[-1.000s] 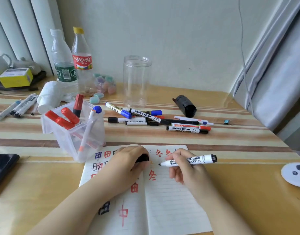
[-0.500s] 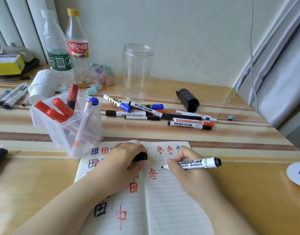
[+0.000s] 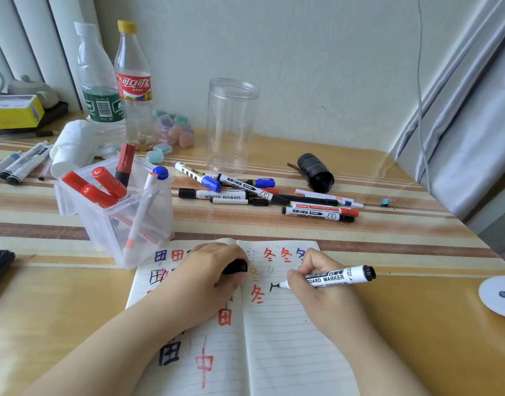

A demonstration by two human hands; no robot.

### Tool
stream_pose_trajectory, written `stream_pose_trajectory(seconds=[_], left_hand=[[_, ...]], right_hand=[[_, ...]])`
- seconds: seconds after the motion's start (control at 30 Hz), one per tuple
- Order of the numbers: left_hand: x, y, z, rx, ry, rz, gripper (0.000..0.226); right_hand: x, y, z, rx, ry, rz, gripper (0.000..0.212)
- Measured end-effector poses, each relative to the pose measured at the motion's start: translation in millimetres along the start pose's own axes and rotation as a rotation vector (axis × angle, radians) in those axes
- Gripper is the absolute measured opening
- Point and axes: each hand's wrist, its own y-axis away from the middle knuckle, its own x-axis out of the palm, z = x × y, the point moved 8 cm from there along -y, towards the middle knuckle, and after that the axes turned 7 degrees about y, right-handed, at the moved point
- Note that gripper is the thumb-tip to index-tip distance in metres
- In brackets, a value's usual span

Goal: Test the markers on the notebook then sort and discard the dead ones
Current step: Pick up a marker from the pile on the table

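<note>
An open lined notebook lies at the table's front, covered with red, blue and black characters. My right hand grips a white board marker whose black tip touches the right page beside a fresh short black stroke. My left hand rests on the left page, fingers closed around a black marker cap. Several loose markers lie in a pile behind the notebook. A clear plastic bin to the left holds red and blue-capped markers.
A tall clear jar stands behind the pile, a black cylinder lies to its right. Two bottles and a tissue roll stand at back left, with more markers at the far left. A white disc sits at the right edge.
The marker tip has come down onto the right page and drawn a short black stroke. The left hand has stayed on the notebook with the cap.
</note>
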Motion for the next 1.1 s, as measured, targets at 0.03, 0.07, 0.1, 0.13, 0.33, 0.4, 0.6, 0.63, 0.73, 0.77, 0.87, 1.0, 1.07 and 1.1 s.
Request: stream_pose_trajectory(seconds=[0.03, 0.07, 0.1, 0.13, 0.33, 0.4, 0.6, 0.63, 0.73, 0.77, 0.87, 1.0, 1.07, 1.1], left_hand=[[-0.4, 0.0, -0.5, 0.001, -0.002, -0.002, 0.024], [-0.6, 0.1, -0.8, 0.0, -0.004, -0.003, 0.025], [-0.7, 0.4, -0.7, -0.002, -0.004, -0.003, 0.026], [-0.7, 0.6, -0.4, -0.004, -0.004, -0.003, 0.027], [-0.1, 0.5, 2.0, -0.019, 0.005, -0.001, 0.028], [-0.1, 0.9, 2.0, -0.021, 0.008, 0.0, 0.026], [-0.3, 0.7, 1.4, -0.025, 0.009, 0.003, 0.025], [-0.6, 0.6, 0.5, -0.021, 0.006, 0.001, 0.025], [-0.2, 1.4, 0.5, -0.019, 0.004, 0.009, 0.027], [0.1, 1.7, 1.1, -0.023, 0.006, 0.012, 0.027], [0.2, 1.7, 1.9, -0.023, 0.011, 0.008, 0.028], [0.6, 1.5, 1.0, -0.009, 0.008, 0.003, 0.026], [-0.3, 1.7, -0.2, -0.003, 0.015, 0.0, 0.023], [-1.2, 1.6, -2.4, 0.008, 0.029, -0.002, 0.02]], right_hand=[[0.5, 0.6, 0.4, -0.007, 0.004, 0.008, 0.036], [1.9, 1.5, 0.9, -0.011, 0.008, 0.025, 0.036], [3.7, 2.5, 0.8, -0.011, 0.01, 0.047, 0.036], [5.3, 3.4, 0.9, -0.011, 0.008, 0.066, 0.037], [3.2, 1.2, 0.3, -0.005, -0.003, 0.032, 0.037], [0.7, 1.4, -0.5, 0.005, 0.004, 0.012, 0.038], [-2.8, 2.6, -0.2, -0.001, 0.009, 0.006, 0.035], [-1.2, 3.2, -0.2, -0.002, 0.012, 0.02, 0.035], [1.5, 3.8, -0.9, 0.011, 0.006, 0.053, 0.035], [0.9, 4.0, -0.7, 0.013, -0.001, 0.051, 0.036], [0.7, 5.3, 3.8, -0.003, -0.019, 0.054, 0.035], [2.8, 5.6, -0.8, 0.028, -0.001, 0.066, 0.035], [0.5, 5.6, 2.3, 0.014, -0.035, 0.048, 0.036], [-2.0, 5.6, 5.5, -0.01, -0.065, 0.033, 0.033]])
